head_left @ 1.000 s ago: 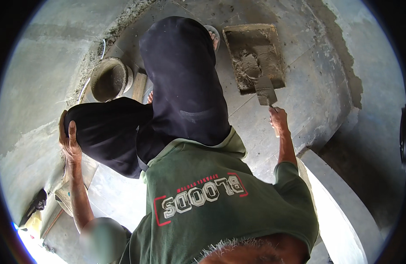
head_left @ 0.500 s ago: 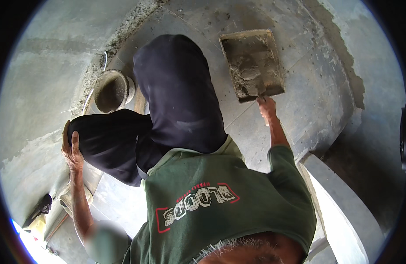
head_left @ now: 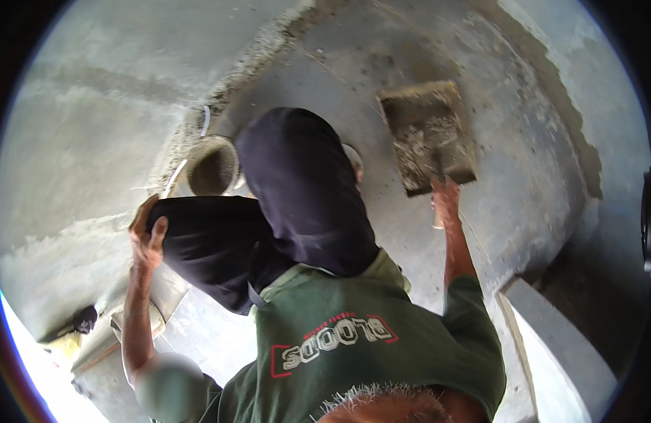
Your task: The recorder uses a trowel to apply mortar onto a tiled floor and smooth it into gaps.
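Observation:
My right hand (head_left: 445, 199) is closed round the handle of a trowel (head_left: 438, 168). Its pale handle end sticks out below my fist, and the dark blade reaches into a shallow rectangular tray (head_left: 469, 144). Grey wet mortar (head_left: 414, 144) lies inside that tray, rough and lumpy; how much sits on the blade I cannot tell. My left hand (head_left: 148, 238) rests against my bent left knee, thumb apart from the fingers, with no tool in it. Beyond this knee stands a round bucket (head_left: 214, 168) with grey stuff inside.
A rough mortar strip (head_left: 258, 63) runs along the foot of the wall at left. Thin white tubing (head_left: 174, 178) lies beside the bucket. At lower right rises a pale curved ledge (head_left: 558, 331). A dark bundle (head_left: 84, 319) lies at lower left.
The whole view has shifted, so tray, bucket and knees appear lower and farther right. The trowel blade has turned and looks narrower; the mortar's smooth mound now looks rougher. My left hand stays on the knee.

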`<state>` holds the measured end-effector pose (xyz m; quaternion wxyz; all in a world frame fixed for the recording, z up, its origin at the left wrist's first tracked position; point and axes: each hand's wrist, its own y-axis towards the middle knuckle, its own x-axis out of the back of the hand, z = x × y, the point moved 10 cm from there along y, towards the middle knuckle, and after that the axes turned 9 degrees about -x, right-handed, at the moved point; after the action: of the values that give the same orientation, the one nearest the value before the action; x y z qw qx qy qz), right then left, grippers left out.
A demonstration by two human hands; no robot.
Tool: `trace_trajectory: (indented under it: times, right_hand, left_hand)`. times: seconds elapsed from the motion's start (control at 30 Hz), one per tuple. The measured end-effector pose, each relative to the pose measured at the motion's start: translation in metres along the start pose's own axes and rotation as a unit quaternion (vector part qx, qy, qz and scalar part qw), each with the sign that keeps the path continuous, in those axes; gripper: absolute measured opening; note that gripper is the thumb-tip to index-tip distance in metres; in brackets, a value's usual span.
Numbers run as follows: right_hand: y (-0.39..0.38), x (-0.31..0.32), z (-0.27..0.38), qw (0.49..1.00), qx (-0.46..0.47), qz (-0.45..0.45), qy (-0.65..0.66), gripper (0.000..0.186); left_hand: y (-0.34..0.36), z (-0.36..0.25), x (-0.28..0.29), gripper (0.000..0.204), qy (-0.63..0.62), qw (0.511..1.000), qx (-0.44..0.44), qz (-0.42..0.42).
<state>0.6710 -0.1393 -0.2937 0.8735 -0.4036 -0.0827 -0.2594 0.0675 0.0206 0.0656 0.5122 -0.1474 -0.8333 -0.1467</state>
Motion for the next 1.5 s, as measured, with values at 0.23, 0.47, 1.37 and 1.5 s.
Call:
trace_trajectory:
  times: [0.23,0.47,1.37,1.5]
  right_hand:
    - [-0.027,-0.151,0.165,0.917,0.031,0.284,0.278,0.023]
    - [-0.028,-0.297,0.278,0.732,0.022,0.541,0.413,0.025]
    - [-0.039,-0.400,0.407,0.829,0.530,0.043,0.175,0.018]
    - [-0.052,-0.327,0.371,0.819,0.559,0.071,0.105,0.021]
  left_hand:
    - [0.003,0.004,0.002,0.058,0.002,1.000,0.015,-0.002]
    - [-0.002,0.001,0.006,0.061,0.014,1.000,0.026,-0.010]
    - [0.020,0.038,-0.011,0.065,0.006,0.999,0.034,0.039]
    - [0.016,0.033,-0.014,0.064,-0.011,0.998,0.006,0.054]
